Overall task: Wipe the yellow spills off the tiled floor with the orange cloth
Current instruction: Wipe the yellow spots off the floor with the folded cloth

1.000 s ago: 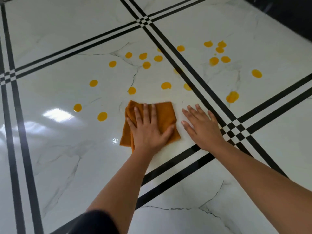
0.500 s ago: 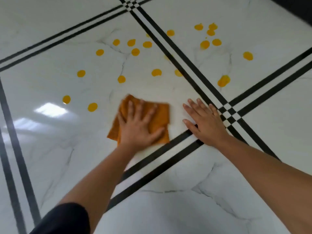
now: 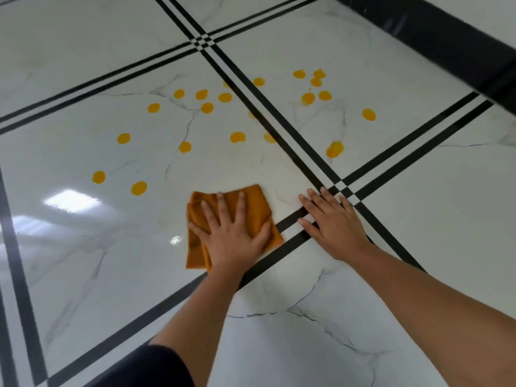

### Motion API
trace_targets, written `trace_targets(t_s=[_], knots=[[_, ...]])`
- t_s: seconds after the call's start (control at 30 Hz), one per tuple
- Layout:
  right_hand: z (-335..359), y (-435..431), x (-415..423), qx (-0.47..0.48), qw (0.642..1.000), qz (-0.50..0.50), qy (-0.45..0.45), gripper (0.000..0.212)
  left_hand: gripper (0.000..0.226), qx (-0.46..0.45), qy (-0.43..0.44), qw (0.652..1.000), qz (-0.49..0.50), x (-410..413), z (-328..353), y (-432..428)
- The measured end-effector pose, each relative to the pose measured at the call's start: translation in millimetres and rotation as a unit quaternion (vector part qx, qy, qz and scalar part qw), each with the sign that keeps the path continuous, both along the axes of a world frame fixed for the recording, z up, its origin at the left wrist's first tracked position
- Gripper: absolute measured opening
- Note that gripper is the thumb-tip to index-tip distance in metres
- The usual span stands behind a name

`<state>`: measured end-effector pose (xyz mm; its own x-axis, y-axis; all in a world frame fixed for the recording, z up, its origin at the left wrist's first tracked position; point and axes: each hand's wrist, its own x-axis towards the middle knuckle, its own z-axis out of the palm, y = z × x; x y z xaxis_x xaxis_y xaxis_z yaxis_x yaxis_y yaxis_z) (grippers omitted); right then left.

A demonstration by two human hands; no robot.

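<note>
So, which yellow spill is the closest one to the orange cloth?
The spill just left of the cloth, beyond its far-left corner. Every other spill lies farther up the floor.

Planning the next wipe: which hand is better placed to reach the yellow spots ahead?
The left hand. It lies flat on the orange cloth, with spots just ahead on the same tile. The right hand is bare, palm down on the black stripes, apparently bracing.

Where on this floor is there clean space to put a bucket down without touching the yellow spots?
Free: the tile near the person, below the black stripes, and the tile left of the cloth. Crowded: yellow spots fill the floor beyond the left hand and right hand.
</note>
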<state>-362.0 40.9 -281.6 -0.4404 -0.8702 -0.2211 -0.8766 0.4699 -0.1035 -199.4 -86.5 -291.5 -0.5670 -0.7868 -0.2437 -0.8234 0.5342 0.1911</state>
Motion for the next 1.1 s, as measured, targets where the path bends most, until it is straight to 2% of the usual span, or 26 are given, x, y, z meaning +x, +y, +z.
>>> trace_targets(t_s=[0.07, 0.13, 0.17, 0.23, 0.3, 0.33, 0.47, 0.53, 0.63, 0.67, 0.77, 0.8, 0.93, 0.97, 1.07, 1.1], knots=[[1.2, 4.9, -4.6, 0.01, 1.0, -0.021, 0.007, 0.098, 0.082, 0.005, -0.017, 0.994, -0.107, 3.6, 1.6, 31.6], [2.6, 6.2, -7.6, 0.008, 0.999, -0.046, 0.008, 0.09, 0.081, -0.003, -0.02, 0.985, -0.172, 3.8, -1.1, 25.8], [2.6, 8.2, -7.6, 0.007, 0.998, -0.057, 0.005, 0.084, 0.08, -0.006, -0.01, 0.987, -0.162, -0.4, -2.8, 13.9], [1.6, 13.5, -6.2, 0.01, 0.998, -0.065, 0.002, 0.077, 0.082, 0.002, 0.008, 0.998, -0.069, -9.8, -4.0, -5.7], [0.4, 18.6, -6.7, 0.007, 0.998, -0.068, 0.0, 0.081, 0.085, 0.018, 0.006, 1.0, 0.003, -17.3, -2.5, -1.8], [0.6, 21.1, -8.4, 0.004, 0.997, -0.074, 0.0, 0.083, 0.085, 0.019, 0.001, 1.0, -0.008, -19.4, -0.9, 10.0], [-3.3, 25.7, -19.9, -0.008, 0.996, -0.094, -0.01, 0.077, 0.083, -0.002, -0.009, 0.982, -0.187, -23.0, -4.4, 31.5], [-4.5, 26.3, -25.0, -0.02, 0.993, -0.114, -0.018, 0.063, 0.083, -0.003, 0.006, 0.984, -0.177, -44.0, -6.2, 7.3], [-4.3, 27.1, -35.1, -0.036, 0.988, -0.146, -0.018, 0.056, 0.085, 0.006, 0.017, 0.997, -0.076, -75.2, -4.9, -2.0], [-4.2, 26.7, -39.2, -0.038, 0.988, -0.151, -0.017, 0.056, 0.085, -0.002, 0.014, 0.995, -0.095, -78.4, -5.0, 6.7], [-4.8, 21.6, -57.2, -0.046, 0.985, -0.164, -0.015, 0.057, 0.082, -0.041, -0.003, 0.965, -0.26, -84.9, -8.7, 16.4], [-6.5, 20.4, -63.2, -0.053, 0.984, -0.171, -0.013, 0.056, 0.082, -0.041, 0.001, 0.959, -0.28, -94.6, -9.6, 6.6], [-7.9, 13.0, -85.0, -0.095, 0.978, -0.184, -0.011, 0.062, 0.082, -0.027, 0.043, 0.991, -0.12, -142.3, -7.8, -8.2], [-7.6, 11.7, -94.1, -0.102, 0.978, -0.181, -0.01, 0.063, 0.082, -0.034, 0.05, 0.989, -0.136, -147.9, -10.5, 1.5], [-10.1, 14.2, -124.5, -0.105, 0.98, -0.171, 0.012, 0.066, 0.078, -0.059, 0.022, 0.959, -0.275, -162.2, -14.1, 8.6], [-10.8, 15.9, -134.5, -0.102, 0.979, -0.178, 0.017, 0.068, 0.076, -0.054, 0.028, 0.96, -0.272, -176.4, -13.9, -3.5]])
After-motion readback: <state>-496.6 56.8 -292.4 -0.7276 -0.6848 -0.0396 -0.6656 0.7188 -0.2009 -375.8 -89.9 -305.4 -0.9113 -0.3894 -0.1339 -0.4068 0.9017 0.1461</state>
